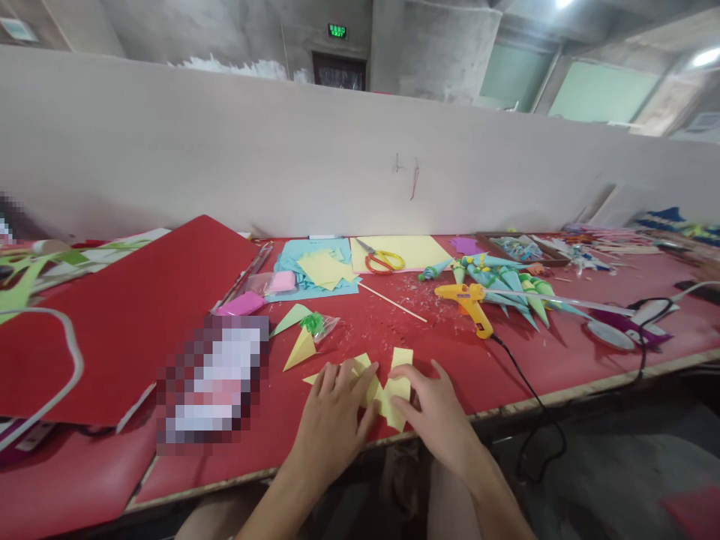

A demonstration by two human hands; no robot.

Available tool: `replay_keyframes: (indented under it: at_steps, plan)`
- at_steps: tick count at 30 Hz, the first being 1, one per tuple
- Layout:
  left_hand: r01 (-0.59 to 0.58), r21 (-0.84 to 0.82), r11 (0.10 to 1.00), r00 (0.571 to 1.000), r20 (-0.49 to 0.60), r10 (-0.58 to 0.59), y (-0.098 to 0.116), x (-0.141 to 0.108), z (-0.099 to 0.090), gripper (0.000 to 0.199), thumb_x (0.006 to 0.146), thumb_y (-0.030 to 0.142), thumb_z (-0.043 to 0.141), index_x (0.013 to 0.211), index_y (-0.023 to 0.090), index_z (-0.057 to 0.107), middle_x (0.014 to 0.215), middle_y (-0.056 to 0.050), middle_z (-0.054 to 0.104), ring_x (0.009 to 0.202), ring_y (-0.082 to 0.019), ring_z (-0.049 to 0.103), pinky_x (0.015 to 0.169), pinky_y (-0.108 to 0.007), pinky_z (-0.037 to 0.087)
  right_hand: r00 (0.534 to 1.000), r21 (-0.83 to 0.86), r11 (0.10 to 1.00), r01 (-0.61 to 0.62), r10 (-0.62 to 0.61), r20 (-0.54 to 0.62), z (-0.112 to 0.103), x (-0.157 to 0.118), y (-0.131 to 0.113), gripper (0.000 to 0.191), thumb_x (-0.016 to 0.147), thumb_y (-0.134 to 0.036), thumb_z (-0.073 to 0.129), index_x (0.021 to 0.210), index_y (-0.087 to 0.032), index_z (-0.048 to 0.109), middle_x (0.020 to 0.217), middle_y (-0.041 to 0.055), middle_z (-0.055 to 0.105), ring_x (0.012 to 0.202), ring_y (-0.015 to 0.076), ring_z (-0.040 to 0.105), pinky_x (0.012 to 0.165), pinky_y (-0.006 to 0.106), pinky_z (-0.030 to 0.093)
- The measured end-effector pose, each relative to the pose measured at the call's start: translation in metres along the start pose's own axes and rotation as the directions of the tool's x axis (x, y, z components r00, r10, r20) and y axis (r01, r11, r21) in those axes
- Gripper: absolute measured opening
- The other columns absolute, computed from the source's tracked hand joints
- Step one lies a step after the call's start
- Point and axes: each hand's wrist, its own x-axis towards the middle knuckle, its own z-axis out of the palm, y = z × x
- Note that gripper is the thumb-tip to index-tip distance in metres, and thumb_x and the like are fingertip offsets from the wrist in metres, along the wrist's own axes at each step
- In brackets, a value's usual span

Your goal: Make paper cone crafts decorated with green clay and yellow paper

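Several pale yellow paper pieces (401,360) lie near the front edge of the red table, under and between my hands. My left hand (336,409) rests palm down on the pieces at the left, its fingers spread. At the right, my right hand (430,401) touches an upright yellow strip with thumb and fingers apart. Just beyond my left hand are a folded yellow paper cone (301,349), a pale green cone (291,319) and a small bag with green bits (315,324).
Orange-handled scissors (383,260) lie on yellow sheets beside a blue paper pile (288,260). A yellow glue gun (471,304) with a black cord stands right, near green-blue paper cones (509,289). A large red board (151,315) and a blurred item (217,382) are left.
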Motion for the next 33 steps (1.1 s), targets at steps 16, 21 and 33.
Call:
replay_keyframes:
  at_steps: [16,21,33]
  plan:
    - [0.101,-0.074,0.992,0.994,0.037,-0.098,0.000,0.003,-0.004,0.041,0.081,0.032,0.045,0.121,0.025,0.049,0.114,-0.008,0.052,0.099,-0.026,0.046,0.083,-0.044,0.040,0.997,-0.057,0.998,0.030,-0.025,0.076,-0.008,-0.007,0.003,0.025,0.078,-0.009,0.041,0.080,-0.023,0.062,0.079,-0.0011,0.070,0.078,0.0154,0.062,0.091,0.036,0.028]
    - [0.112,-0.108,0.988,0.993,0.055,-0.106,-0.004,0.006,-0.005,0.042,0.079,0.034,0.048,0.121,0.026,0.049,0.112,-0.007,0.052,0.100,-0.026,0.046,0.083,-0.044,0.040,0.996,-0.154,0.988,0.019,-0.005,0.090,-0.008,-0.011,0.005,0.031,0.077,-0.003,0.038,0.083,-0.021,0.062,0.079,0.0022,0.070,0.078,0.0169,0.062,0.086,0.033,0.032]
    - [0.111,-0.138,0.984,0.991,0.087,-0.099,-0.008,0.012,-0.009,0.046,0.075,0.038,0.053,0.118,0.022,0.050,0.108,-0.007,0.052,0.101,-0.025,0.048,0.084,-0.040,0.040,1.000,-0.314,0.949,-0.010,0.011,0.000,-0.035,-0.017,0.007,0.026,0.083,-0.009,0.039,0.081,-0.019,0.062,0.074,0.0067,0.067,0.074,0.0228,0.061,0.065,0.030,0.039]
